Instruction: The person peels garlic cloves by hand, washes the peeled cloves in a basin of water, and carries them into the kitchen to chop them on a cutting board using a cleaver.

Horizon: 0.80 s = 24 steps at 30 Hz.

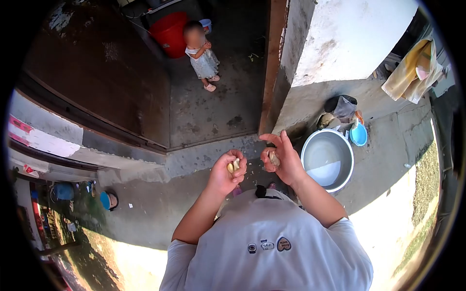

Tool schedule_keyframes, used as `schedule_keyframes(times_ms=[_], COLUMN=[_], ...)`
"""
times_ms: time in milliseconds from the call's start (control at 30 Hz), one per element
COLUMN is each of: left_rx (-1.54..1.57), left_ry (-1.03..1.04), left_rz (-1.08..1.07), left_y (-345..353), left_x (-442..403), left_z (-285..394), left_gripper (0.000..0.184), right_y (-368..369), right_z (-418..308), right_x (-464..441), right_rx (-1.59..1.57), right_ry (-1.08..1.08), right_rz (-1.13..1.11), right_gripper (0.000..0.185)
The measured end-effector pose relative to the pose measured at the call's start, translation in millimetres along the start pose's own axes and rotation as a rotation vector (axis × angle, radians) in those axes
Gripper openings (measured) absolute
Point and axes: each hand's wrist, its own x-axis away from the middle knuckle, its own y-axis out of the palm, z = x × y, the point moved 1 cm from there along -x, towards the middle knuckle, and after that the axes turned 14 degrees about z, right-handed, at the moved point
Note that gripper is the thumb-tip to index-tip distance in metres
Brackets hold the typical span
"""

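Observation:
Pale yellowish pieces (231, 167), which look like garlic cloves, lie in the curled fingers of my left hand (224, 172). To its right and apart from it is my right hand (283, 157), with its index finger and thumb raised and spread. Its other fingers curl round a whitish, papery piece (274, 159) that looks like garlic. Both hands are held in front of my light shirt (272, 228), above the ground.
Right of my hands stands a large metal basin (351, 160) of water, beside a small blue basin (358, 135). A person (203, 56) stands inside the doorway near a red tub (162, 31). A bucket (109, 200) is at the left. Cloths (412, 68) hang at the upper right.

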Motion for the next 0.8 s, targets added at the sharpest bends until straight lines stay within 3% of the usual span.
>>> schedule_keyframes(times_ms=[100,233,300,333,400,433,567,667,733,800], left_rx=[0.012,-0.194,-0.750,-0.749,-1.199,-1.119,-1.220,-1.106,-0.974,-0.968], left_ry=[0.023,0.187,0.646,0.646,0.993,0.894,0.833,0.795,0.830,0.832], left_rz=[0.148,0.076,0.282,0.282,0.131,0.055,0.036,0.069,0.152,0.141], left_y=[14,15,29,36,49,47,38,39,35,33], left_x=[6,2,6,9,14,11,4,3,2,3], left_z=[-1,-6,-7,-8,-11,-14,-15,-14,-11,-5], left_gripper=[0.019,0.017,0.011,0.011,0.016,0.025,0.021,0.017,0.014,0.012], right_y=[2,5,8,9,11,12,13,10,6,2], right_z=[-5,-2,0,1,4,4,4,4,3,-1], right_x=[-2,-3,-2,-2,-3,-4,-3,-5,-6,-3], right_rx=[-0.029,0.078,0.108,0.138,0.141,0.143,0.194,0.140,0.312,0.423], right_ry=[0.019,0.001,-0.017,-0.035,-0.053,-0.072,-0.082,-0.062,-0.220,-0.305], right_rz=[-0.094,-0.180,-0.172,-0.166,-0.183,-0.200,-0.167,-0.192,-0.014,0.016], right_gripper=[0.068,0.077,0.077,0.076,0.074,0.073,0.071,0.061,0.041,0.031])
